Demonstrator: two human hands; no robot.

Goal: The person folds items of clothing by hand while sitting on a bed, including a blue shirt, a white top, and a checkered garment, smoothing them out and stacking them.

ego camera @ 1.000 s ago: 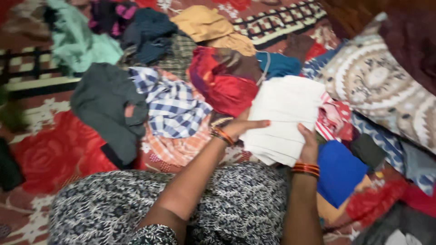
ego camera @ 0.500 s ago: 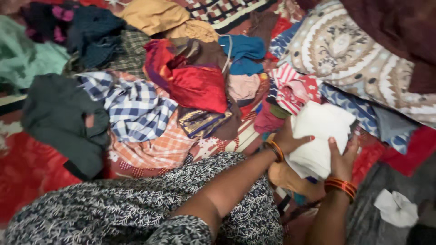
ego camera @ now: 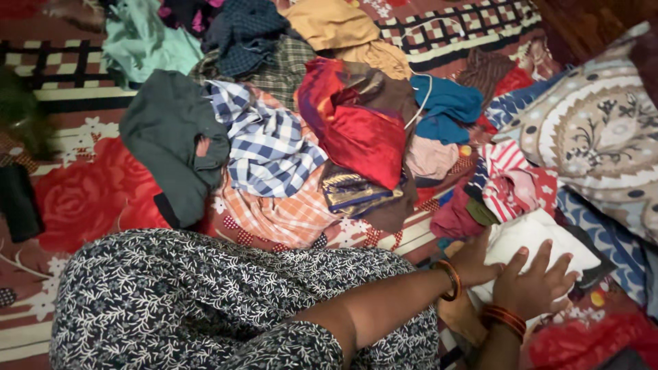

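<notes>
Now I see my right hand (ego camera: 533,286) pressing flat, fingers spread, on the folded white cloth (ego camera: 531,241) lying beside the patterned pillow (ego camera: 603,137), while my left hand (ego camera: 476,264) rests open on its near edge.

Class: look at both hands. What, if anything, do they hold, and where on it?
Both hands press flat on the folded white cloth, left hand at its near-left edge, right hand on top.

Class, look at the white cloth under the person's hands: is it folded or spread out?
Folded. The white cloth forms a compact, straight-edged block, with the right hand flat on top and the left hand at its edge.
</notes>
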